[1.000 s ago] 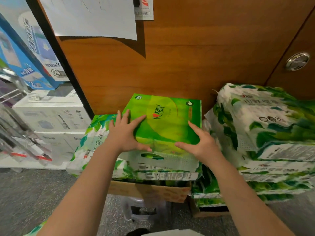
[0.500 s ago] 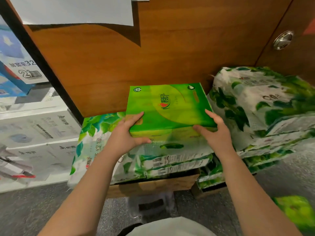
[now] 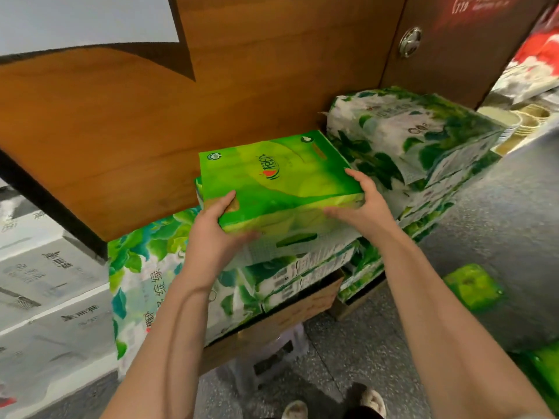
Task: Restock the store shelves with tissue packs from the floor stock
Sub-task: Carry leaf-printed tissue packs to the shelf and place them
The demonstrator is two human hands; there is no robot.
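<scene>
Wood panel (image 3: 257,86) behind | both hands grip green tissue pack (image 3: 272,179) | long axis left-right, tilted

Bright green tissue pack (image 3: 272,176) — white, leaf-printed packs (image 3: 408,137) beside it.

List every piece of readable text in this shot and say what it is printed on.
"相印": red and dark logo on the bright green tissue pack held between the left hand and right hand.
"绿": large green character on the leaf-print pack at left; the characters by it are blurred.
Black print on the white cartons: blurred.
Red sign at top right: blurred.
Barcode strips on the stacked packs: too small.
</scene>
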